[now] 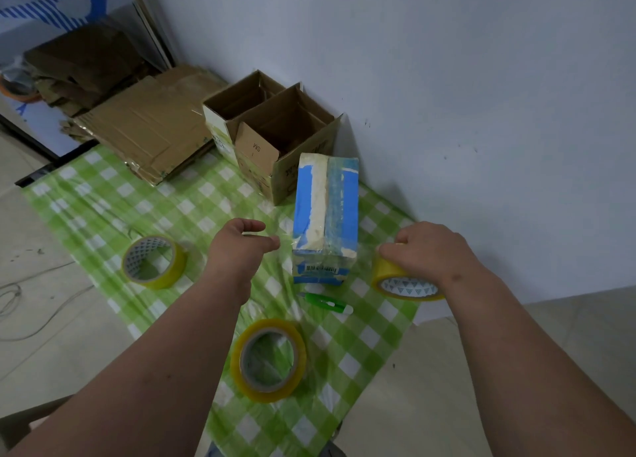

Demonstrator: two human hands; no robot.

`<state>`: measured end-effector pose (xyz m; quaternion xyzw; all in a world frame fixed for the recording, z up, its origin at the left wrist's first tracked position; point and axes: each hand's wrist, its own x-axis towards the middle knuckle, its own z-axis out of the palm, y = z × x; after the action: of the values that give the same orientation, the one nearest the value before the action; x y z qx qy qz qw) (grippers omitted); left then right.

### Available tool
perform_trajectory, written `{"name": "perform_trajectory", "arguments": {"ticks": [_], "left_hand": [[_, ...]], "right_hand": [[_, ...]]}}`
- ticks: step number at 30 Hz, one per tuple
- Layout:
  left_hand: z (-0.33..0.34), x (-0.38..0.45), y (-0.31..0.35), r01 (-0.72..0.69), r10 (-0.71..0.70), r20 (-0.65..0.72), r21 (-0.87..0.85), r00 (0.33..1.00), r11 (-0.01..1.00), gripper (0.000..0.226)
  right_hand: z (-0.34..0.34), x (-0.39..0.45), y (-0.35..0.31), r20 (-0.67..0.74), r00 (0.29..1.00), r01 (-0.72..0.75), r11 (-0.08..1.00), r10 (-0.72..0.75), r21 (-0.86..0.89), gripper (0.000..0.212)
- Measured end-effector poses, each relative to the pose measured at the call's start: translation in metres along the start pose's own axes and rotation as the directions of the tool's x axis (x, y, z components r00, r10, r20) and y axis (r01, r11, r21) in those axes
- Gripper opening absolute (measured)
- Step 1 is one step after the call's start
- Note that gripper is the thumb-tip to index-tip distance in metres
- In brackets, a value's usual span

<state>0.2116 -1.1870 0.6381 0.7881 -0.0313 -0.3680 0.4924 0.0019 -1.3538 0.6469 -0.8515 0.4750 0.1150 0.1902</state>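
Nearest: spare roll lies flat on the checked cloth. Green cutter lies just beyond, probably kept within reach for cutting. Right hand grips the held roll from above, fingers curled over its rim. The roll sits just right of the blue-and-white box, likely to feed tape across it. Left hand hovers left of the box, thumb and fingers apart in a loose C; cannot tell whether it pinches a clear tape end. Second roll lies further left. The box lies mid-cloth between the hands, tape bands on top. Behind it, open cartons crowd close, then flattened cardboard and the wall; little room to push back.
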Motion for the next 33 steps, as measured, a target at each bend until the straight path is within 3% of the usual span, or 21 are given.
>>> {"name": "perform_trajectory", "arguments": {"ticks": [7, 13, 18, 23, 33], "left_hand": [[0.012, 0.0, -0.009, -0.003, 0.003, -0.012, 0.031, 1.0, 1.0, 0.022], [0.018, 0.0, -0.009, 0.009, -0.009, -0.003, 0.087, 1.0, 0.996, 0.026], [0.014, -0.002, -0.007, -0.02, 0.021, -0.001, 0.238, 1.0, 0.971, 0.031], [0.014, -0.004, -0.012, -0.021, 0.012, 0.048, 0.188, 0.999, 0.982, 0.011], [0.016, -0.021, -0.018, -0.238, 0.232, 0.062, 0.363, 0.971, 0.901, 0.019]], "right_hand": [[0.017, 0.008, -0.013, 0.044, 0.999, -0.02, 0.996, 0.024, -0.088, 0.046], [0.027, 0.009, -0.026, -0.03, 0.999, -0.014, 0.994, 0.011, -0.109, 0.044], [0.027, 0.006, -0.025, -0.08, 0.997, -0.014, 0.994, 0.006, -0.109, 0.039], [0.031, 0.002, -0.027, -0.127, 0.992, -0.008, 0.996, -0.003, -0.084, 0.037], [0.04, -0.006, -0.029, -0.251, 0.96, 0.145, 0.988, -0.127, 0.053, 0.01]]}}
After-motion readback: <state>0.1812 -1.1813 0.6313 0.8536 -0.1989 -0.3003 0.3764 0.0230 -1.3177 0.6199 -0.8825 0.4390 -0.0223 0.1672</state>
